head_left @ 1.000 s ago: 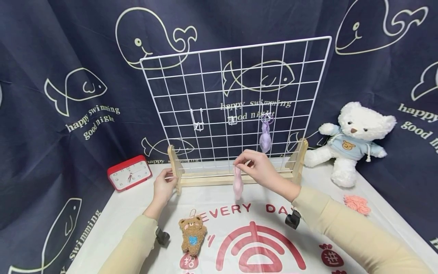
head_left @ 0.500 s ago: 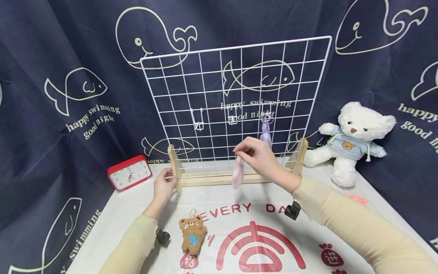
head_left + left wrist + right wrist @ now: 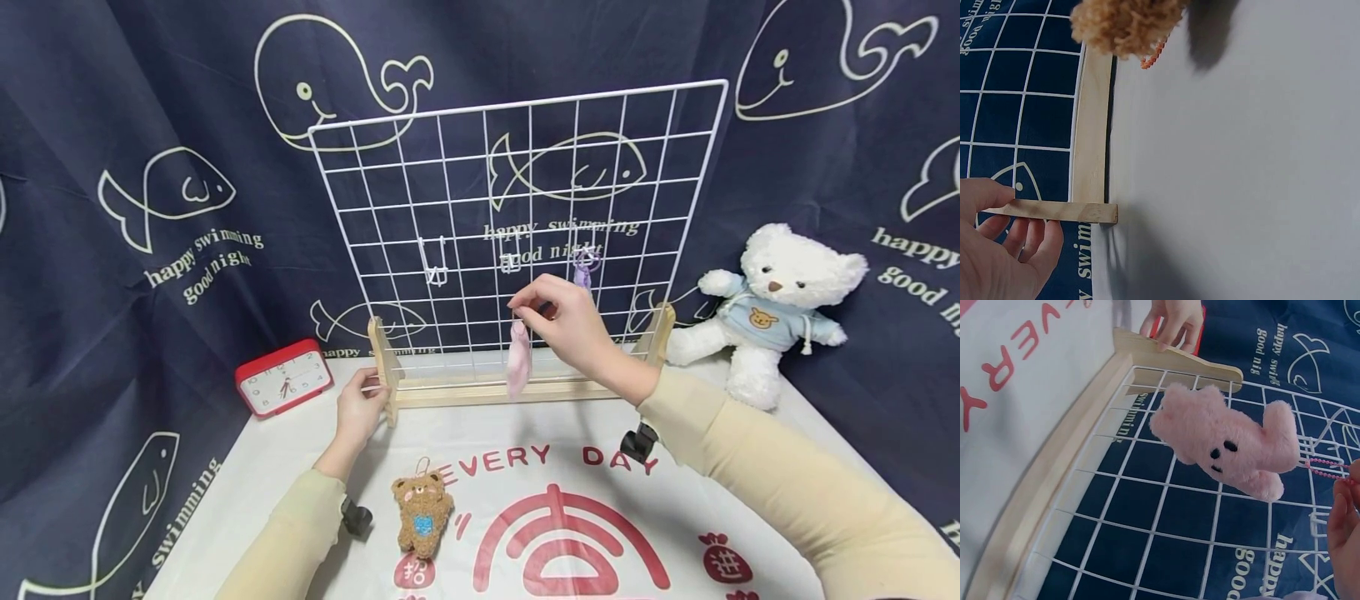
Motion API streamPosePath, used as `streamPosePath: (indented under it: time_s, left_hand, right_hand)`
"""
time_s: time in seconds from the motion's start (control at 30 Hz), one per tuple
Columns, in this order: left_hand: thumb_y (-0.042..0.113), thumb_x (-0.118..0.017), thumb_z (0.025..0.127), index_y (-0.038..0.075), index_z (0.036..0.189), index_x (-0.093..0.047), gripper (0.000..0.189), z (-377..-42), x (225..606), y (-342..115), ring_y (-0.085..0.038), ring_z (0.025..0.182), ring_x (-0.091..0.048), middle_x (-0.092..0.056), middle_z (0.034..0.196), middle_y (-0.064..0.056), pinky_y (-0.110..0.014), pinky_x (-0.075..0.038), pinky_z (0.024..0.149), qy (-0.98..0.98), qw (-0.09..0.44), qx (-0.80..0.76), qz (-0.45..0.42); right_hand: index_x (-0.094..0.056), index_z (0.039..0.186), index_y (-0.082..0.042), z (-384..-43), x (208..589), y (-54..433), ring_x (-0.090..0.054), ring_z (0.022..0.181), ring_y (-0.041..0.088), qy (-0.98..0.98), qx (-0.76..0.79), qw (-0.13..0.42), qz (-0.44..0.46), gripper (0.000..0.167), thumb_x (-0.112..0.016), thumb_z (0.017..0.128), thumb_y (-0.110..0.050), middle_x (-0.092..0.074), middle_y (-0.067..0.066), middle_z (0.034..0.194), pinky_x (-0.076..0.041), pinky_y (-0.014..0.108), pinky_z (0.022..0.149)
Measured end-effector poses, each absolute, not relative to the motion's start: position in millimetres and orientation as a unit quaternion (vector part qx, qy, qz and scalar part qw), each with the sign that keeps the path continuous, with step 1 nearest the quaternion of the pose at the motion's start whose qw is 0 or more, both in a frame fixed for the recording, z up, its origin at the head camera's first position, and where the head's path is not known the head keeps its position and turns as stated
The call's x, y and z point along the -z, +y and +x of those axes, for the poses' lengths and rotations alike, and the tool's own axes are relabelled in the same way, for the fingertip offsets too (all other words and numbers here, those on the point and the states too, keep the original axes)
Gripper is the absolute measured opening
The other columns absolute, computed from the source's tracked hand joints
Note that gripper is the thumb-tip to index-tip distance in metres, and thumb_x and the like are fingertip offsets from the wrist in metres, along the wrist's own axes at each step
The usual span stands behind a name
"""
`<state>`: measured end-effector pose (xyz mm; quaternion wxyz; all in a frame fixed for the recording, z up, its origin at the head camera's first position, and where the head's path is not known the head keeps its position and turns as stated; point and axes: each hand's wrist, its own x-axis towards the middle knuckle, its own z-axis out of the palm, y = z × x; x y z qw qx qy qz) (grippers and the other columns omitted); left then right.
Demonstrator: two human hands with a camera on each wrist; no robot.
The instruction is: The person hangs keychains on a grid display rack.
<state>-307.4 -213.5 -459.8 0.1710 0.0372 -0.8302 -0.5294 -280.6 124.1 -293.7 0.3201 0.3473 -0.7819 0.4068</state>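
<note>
My right hand [image 3: 566, 321] pinches the pink bead chain [image 3: 1329, 470] of a pink plush bunny keychain [image 3: 1229, 440]. The plush dangles in front of the white wire grid [image 3: 483, 200], below the middle hook [image 3: 510, 263]. With thumb and fingers, my left hand [image 3: 1007, 240] holds the wooden side support [image 3: 1066, 211] of the grid stand. A purple plush keychain [image 3: 582, 273] hangs from the right hook, partly hidden behind my right hand. The left hook [image 3: 433, 265] bears nothing. On the table lies a brown bear keychain [image 3: 422, 515]; its curly fur also fills the top of the left wrist view.
A red alarm clock [image 3: 283, 380] stands left of the grid. To the right sits a white teddy bear [image 3: 780, 308] in a blue top. Dark curtain [image 3: 180, 75] with whale and fish prints hangs behind, and a white printed cloth [image 3: 570, 433] covers the table.
My right hand has risen toward the hooks, carrying the pink keychain up with it. It now covers more of the purple keychain. My left hand stays on the stand.
</note>
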Motion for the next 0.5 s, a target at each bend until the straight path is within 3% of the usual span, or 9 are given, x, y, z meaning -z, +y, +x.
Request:
streamPosePath:
  time_s: [0.2, 0.5]
  left_hand:
    - [-0.004, -0.067, 0.09, -0.003, 0.128, -0.061, 0.039, -308, 460, -213, -0.041, 0.107, -0.068, -0.067, 0.117, -0.026, -0.046, -0.058, 0.095, -0.832, 0.165, 0.529, 0.037]
    - [-0.004, -0.067, 0.089, -0.004, 0.127, -0.061, 0.038, -307, 460, -213, -0.041, 0.106, -0.068, -0.067, 0.116, -0.026, -0.045, -0.058, 0.094, -0.83, 0.167, 0.532, 0.035]
  right_hand:
    - [-0.076, 0.092, -0.004, -283, 283, 122, -0.062, 0.076, 0.013, -0.776, -0.405, 0.327, 0.355, 0.009, -0.074, 0.088, 0.004, -0.072, 0.005, 0.09, -0.056, 0.023, 0.061]
    - [-0.076, 0.091, -0.004, -286, 268, 122, -0.062, 0.073, 0.013, -0.775, -0.4, 0.352, 0.339, 0.008, -0.075, 0.088, 0.003, -0.073, 0.006, 0.09, -0.052, 0.017, 0.062]
